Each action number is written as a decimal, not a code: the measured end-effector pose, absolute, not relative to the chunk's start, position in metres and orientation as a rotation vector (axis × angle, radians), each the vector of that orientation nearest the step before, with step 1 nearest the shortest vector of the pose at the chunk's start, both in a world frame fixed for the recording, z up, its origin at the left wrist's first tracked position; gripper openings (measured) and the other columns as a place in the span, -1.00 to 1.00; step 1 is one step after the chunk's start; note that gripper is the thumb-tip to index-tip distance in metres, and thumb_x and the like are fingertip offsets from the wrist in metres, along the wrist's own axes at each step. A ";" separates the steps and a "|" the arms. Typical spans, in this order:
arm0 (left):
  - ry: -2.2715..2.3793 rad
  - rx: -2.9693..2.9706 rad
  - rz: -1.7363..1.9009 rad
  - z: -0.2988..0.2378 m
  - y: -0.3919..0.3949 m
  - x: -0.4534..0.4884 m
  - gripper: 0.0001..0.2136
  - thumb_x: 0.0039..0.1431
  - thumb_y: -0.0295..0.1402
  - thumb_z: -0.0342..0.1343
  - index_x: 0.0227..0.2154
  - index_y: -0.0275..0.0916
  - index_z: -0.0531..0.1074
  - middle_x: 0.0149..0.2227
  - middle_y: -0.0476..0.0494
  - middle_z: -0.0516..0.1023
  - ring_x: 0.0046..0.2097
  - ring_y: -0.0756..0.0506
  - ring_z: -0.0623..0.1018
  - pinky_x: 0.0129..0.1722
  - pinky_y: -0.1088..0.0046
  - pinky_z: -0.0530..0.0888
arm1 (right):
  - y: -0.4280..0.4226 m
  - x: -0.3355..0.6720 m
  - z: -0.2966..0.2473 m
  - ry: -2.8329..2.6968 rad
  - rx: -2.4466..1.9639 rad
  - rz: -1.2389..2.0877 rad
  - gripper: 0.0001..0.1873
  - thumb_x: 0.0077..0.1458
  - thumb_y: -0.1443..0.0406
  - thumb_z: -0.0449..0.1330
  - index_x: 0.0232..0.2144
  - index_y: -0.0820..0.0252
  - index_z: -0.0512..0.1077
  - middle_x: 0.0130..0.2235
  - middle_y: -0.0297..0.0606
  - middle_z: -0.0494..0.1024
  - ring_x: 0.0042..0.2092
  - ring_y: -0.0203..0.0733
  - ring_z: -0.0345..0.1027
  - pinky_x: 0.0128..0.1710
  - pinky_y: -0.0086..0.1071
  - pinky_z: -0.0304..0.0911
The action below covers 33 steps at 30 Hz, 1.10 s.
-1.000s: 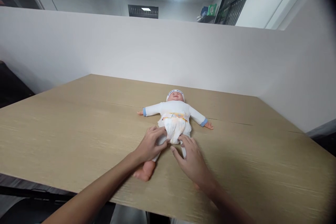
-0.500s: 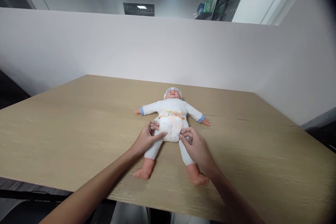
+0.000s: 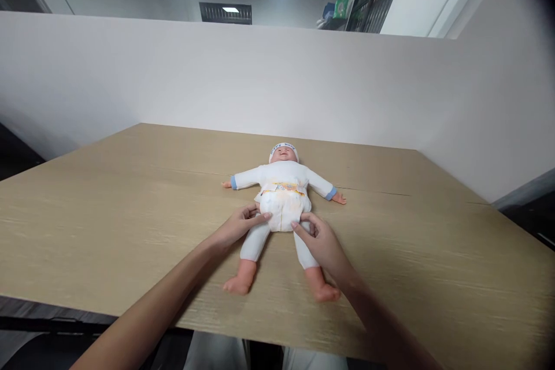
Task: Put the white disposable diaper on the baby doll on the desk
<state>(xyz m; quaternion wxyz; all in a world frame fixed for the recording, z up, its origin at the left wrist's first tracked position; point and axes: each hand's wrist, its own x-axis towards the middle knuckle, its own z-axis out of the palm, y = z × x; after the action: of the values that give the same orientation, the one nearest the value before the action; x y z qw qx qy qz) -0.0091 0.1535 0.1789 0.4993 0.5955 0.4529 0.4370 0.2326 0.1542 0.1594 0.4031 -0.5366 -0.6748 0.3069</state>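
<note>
A baby doll (image 3: 284,172) in white clothes with blue cuffs lies on its back, arms spread and bare feet toward me. Around its hips sits a white diaper (image 3: 282,208) with a coloured strip across the waist. My left hand (image 3: 239,224) grips the diaper's edge at the left leg opening, thumb on the front and fingers partly hidden at the doll's side. On the other side, my right hand (image 3: 318,238) pinches the right leg edge between thumb and fingers.
The wooden table (image 3: 130,214) extends around the doll, its near edge just before my lap. A white partition wall (image 3: 243,81) rises behind it, with glass above. Dark chair-like shapes (image 3: 533,208) stand past the right edge.
My left hand's fingers have slid further in at the diaper's side, and its thumb has shifted slightly. The right fingers have closed in on the leg edge. The doll's feet have shifted slightly.
</note>
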 end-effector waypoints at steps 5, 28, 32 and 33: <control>1.024 1.311 0.992 0.177 0.157 -0.014 -0.55 0.18 0.08 0.30 -0.16 -0.23 0.57 -0.28 -0.21 0.63 -0.18 -0.21 0.61 -0.18 0.26 0.55 | 0.160 0.233 0.159 -1.639 -1.267 0.987 -0.65 0.21 -0.04 0.25 -0.24 0.10 0.53 -0.31 -0.30 0.58 -0.33 -0.14 0.37 -0.34 -0.32 0.27; 1.796 2.115 1.160 0.168 0.195 -0.056 -0.69 0.33 -0.17 0.14 0.02 -0.23 0.48 0.12 -0.30 0.55 0.15 -0.32 0.46 0.20 0.06 0.36 | 0.212 0.291 0.153 -1.871 -1.332 0.071 -0.60 0.27 0.15 0.16 0.07 0.22 0.44 0.05 0.02 0.58 0.05 0.13 0.40 0.13 0.01 0.29; 2.114 2.216 0.976 0.153 0.242 -0.049 -0.48 0.33 -0.10 0.16 0.22 -0.30 0.35 0.23 -0.41 0.45 0.25 -0.41 0.36 0.24 0.02 0.27 | 0.267 0.280 0.142 -2.004 -1.412 -0.197 -0.44 0.30 0.17 0.13 0.27 0.27 0.30 0.22 0.09 0.46 0.21 0.18 0.27 0.21 -0.01 0.19; 2.142 2.199 0.937 0.150 0.250 -0.047 -0.46 0.33 -0.08 0.16 0.23 -0.32 0.34 0.22 -0.43 0.46 0.24 -0.42 0.37 0.23 0.02 0.27 | 0.275 0.276 0.139 -2.023 -1.445 -0.207 -0.41 0.31 0.16 0.12 0.31 0.27 0.26 0.23 0.09 0.46 0.21 0.18 0.28 0.20 -0.03 0.19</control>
<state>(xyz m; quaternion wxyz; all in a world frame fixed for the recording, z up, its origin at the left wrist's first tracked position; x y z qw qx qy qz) -0.0470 0.2496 0.1505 -0.0340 0.6849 0.6669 0.2917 0.2763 0.2749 0.1392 0.3178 -0.5494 -0.7688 -0.0786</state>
